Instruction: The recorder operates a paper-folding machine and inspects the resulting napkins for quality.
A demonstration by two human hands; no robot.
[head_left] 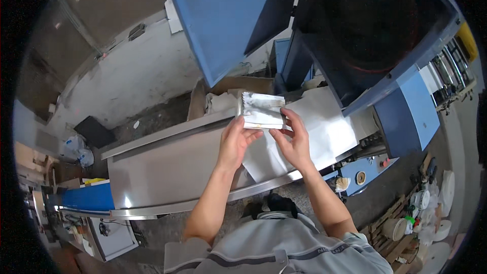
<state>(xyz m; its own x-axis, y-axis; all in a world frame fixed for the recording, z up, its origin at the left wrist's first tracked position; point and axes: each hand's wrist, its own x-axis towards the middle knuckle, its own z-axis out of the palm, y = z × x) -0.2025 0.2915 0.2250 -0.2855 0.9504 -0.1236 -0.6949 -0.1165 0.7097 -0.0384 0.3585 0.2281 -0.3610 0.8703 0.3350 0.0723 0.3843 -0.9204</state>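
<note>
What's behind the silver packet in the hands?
Above the silver packet, part of a cardboard box shows; right of the packet, a pale sheet. What lies directly behind is covered.

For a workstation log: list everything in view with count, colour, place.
packet: 1, silvery, centre
metal tray: 1, grey, centre
glossy sheet: 1, silvery, on tray
cardboard box: 1, brown, behind tray
machine panels: several, blue, top and right
ring: 1, tan, right
slats: several, brown, lower right
board: 1, black, left floor
wall: 1, white, left
clutter: uncountable, mixed colours, both sides
shirt: 1, grey, bottom
left hand: 1, bare, packet's left
right hand: 1, bare, packet's right
</note>
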